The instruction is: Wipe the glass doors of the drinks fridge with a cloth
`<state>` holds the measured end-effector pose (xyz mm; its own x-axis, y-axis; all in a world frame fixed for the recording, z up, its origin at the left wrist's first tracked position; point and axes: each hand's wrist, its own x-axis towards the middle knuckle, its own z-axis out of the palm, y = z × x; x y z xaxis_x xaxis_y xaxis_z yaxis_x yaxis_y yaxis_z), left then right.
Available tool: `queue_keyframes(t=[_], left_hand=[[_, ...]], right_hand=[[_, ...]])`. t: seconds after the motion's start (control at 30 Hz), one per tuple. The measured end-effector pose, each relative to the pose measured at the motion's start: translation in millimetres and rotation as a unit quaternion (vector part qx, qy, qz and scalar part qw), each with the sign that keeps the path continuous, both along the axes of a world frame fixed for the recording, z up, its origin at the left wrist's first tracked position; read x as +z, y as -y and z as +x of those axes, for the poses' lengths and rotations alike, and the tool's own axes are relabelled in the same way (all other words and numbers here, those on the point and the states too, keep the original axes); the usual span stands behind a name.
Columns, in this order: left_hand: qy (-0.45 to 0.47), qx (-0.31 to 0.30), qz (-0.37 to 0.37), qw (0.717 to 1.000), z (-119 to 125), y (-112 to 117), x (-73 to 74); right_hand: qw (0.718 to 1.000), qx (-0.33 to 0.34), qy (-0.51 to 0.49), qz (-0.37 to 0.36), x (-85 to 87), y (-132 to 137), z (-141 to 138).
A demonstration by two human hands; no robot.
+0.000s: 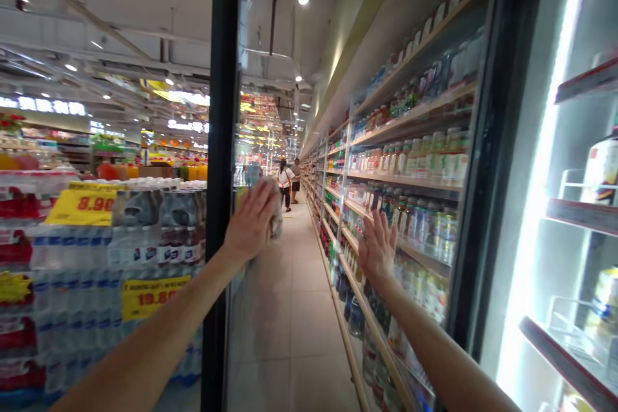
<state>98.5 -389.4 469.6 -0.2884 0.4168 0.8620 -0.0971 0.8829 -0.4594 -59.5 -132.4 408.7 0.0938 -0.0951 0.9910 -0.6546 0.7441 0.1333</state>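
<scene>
Left hand, fingers together, cupped over cloth, presses it on glass door, mid-height near black frame. Right hand spread, palm flat on glass further right. Best: even pressure, right hand bracing door against swing.

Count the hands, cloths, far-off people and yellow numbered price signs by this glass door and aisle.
Hands: 2, left hand and right hand
Cloth: 1
People down the aisle: 2
Yellow price signs: 2
Total: 7
</scene>
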Motion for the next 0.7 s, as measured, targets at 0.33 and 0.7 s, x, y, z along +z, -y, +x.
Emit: queue_keyframes(t=[0.33,0.7], left_hand=[[0.074,-0.061,-0.139,0.986,1.9,6.7,-36.3],[0.094,-0.053,-0.169,0.980,-12.9,-11.8,-14.5]], right_hand=[[1.000,0.007,0.004,0.001,-3.0,1.8,-5.5],[1.000,0.013,-0.011,-0.002,-1.1,3.5,-3.6]])
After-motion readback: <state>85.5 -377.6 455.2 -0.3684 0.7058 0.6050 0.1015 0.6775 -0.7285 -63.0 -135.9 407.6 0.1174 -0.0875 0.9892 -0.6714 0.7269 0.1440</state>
